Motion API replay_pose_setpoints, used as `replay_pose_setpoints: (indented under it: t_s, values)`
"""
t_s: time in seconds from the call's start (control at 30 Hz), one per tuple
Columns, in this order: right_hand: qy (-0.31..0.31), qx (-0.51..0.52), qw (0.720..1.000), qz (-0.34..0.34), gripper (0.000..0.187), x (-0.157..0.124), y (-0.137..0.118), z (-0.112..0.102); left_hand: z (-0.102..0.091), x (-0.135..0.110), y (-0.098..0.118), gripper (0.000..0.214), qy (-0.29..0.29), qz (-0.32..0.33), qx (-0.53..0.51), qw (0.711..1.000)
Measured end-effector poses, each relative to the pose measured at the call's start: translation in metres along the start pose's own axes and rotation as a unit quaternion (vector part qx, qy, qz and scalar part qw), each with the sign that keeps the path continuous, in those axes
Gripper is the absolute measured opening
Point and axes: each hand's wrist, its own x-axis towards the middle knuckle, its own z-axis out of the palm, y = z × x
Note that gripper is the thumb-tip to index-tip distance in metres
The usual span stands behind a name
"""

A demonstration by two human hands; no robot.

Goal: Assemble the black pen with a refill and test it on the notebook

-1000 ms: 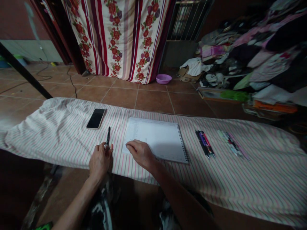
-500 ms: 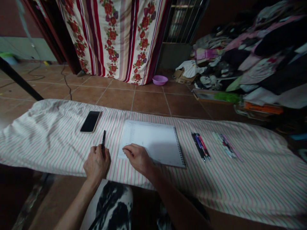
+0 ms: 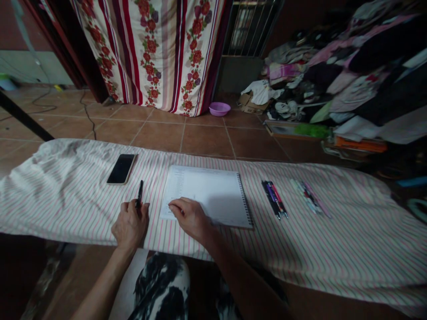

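Note:
My left hand [image 3: 129, 226] rests on the striped cloth, fingers closed round a black pen [image 3: 140, 192] whose free end points up and away. Just beyond that hand lies a dark-screened phone [image 3: 122, 169]. My right hand [image 3: 190, 218] lies on the near left part of a white spiral notebook [image 3: 213, 189], with its fingers curled in and thumb and forefinger together. Whatever it might hold is hidden. The notebook lies open with its coil on the right; small printed lines run down the left of the page.
Several pens [image 3: 275, 200] lie side by side right of the notebook, and more pale and pink pens [image 3: 310, 198] lie farther right. The striped cloth [image 3: 333, 249] covers the table. Beyond are a tiled floor, a purple basin [image 3: 219, 109], a floral curtain [image 3: 170, 53] and piled clothes [image 3: 360, 84].
The camera view has shifted slightly, so most things sit a little farther left in the picture. Both hands keep nearly the same pose, with the pen still in my left hand.

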Motion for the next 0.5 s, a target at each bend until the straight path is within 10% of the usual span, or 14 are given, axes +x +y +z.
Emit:
replay_pose_setpoints:
  t_s: [0.5]
  values:
    - [-0.002, -0.005, 1.0, 0.007, 0.017, -0.0002, 0.0025, 0.0014, 0.0011, 0.01, -0.0023, 0.029, 0.012, 0.018, 0.061, 0.998]
